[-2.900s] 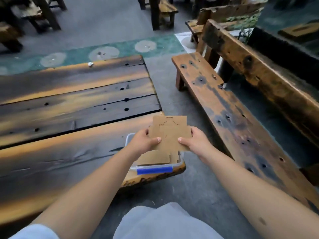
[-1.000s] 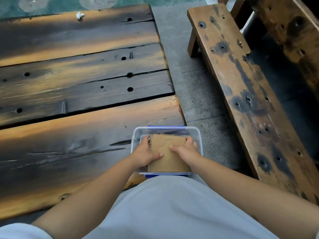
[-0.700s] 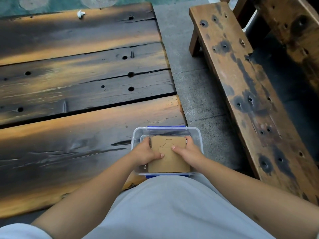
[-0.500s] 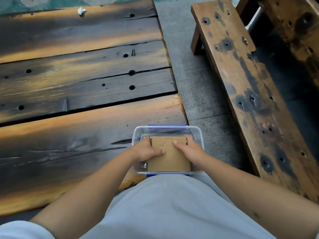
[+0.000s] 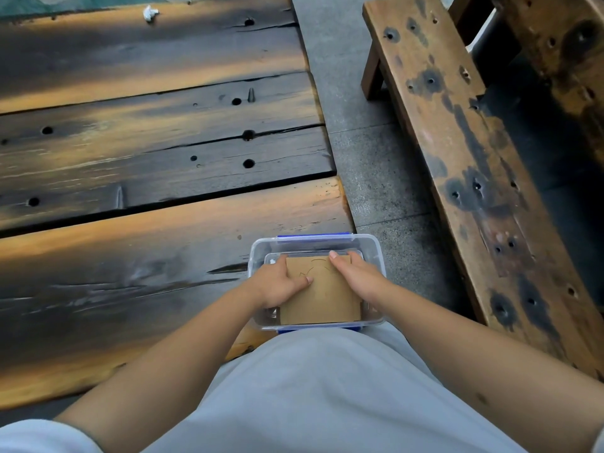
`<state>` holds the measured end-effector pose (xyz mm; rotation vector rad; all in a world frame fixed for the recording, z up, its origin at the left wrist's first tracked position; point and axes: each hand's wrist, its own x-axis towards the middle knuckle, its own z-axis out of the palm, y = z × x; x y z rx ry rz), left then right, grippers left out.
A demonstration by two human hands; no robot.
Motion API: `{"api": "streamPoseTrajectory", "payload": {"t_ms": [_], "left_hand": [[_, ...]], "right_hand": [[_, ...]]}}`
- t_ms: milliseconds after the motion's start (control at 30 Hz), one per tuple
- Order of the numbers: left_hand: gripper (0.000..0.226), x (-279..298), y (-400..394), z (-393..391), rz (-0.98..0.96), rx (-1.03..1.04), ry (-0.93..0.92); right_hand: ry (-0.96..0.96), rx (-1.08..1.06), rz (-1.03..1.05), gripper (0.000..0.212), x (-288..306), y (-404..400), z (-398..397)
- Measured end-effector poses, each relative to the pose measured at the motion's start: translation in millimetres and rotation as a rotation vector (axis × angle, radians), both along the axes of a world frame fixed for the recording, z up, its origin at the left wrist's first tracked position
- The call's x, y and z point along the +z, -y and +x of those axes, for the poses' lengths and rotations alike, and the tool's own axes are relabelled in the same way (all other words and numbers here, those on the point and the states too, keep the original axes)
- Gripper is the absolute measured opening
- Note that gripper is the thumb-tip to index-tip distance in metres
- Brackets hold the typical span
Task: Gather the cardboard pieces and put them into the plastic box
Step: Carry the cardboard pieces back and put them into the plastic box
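Note:
A clear plastic box [image 5: 372,253] with blue clips stands at the near right corner of the wooden table. Brown cardboard pieces [image 5: 322,299] with cut outlines lie flat inside it, filling most of its floor. My left hand [image 5: 277,284] rests on the left side of the cardboard with its fingers spread on top. My right hand [image 5: 354,276] presses on the right side, its fingertips near the box's far wall. Both hands are inside the box and lie flat on the stack; whatever lies beneath the top sheet is hidden.
The dark plank table [image 5: 147,158] stretches away to the left, with a small white scrap [image 5: 149,13] at its far edge. A weathered wooden bench [image 5: 474,165] runs along the right, across a strip of grey concrete floor [image 5: 376,165]. My pale grey clothing fills the bottom.
The cardboard has gone from held in the air above the box to lying flat inside it. Over the last second my hands have slid a little along its top.

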<state>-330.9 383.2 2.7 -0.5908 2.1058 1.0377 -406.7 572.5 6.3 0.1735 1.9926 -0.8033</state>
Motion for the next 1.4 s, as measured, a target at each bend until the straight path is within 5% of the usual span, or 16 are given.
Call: {"api": "streamPoseTrajectory", "payload": {"t_ms": [100, 267, 433, 533, 900, 1400], "left_hand": [[0.097, 3.4, 3.9, -5.5, 0.025, -0.037, 0.084], [0.096, 11.3, 8.7, -11.2, 0.079, -0.014, 0.142], [0.070, 18.4, 10.9, -6.2, 0.515, 0.652, 0.194], [0.075, 19.0, 9.4, 4.7, 0.631, 0.886, 0.165], [0.067, 19.2, -6.5, 36.0, 0.754, 0.989, 0.197], [0.045, 22.6, -22.2, 42.1, 0.555, 1.018, 0.155]], "right_hand": [[0.065, -0.019, -0.018, 0.102, 0.2, -0.1, -9.3], [0.219, -0.192, -0.131, 0.086, 0.3, -0.3, -11.6], [0.319, -0.574, -0.267, 0.062, -7.0, -5.0, -3.9], [0.386, -0.637, -0.293, 0.053, -8.8, -8.2, 6.8], [0.388, -0.519, -0.371, 0.058, -10.1, -1.5, 19.4], [0.281, -0.478, -0.253, 0.047, -1.7, 4.3, 24.8]]}}
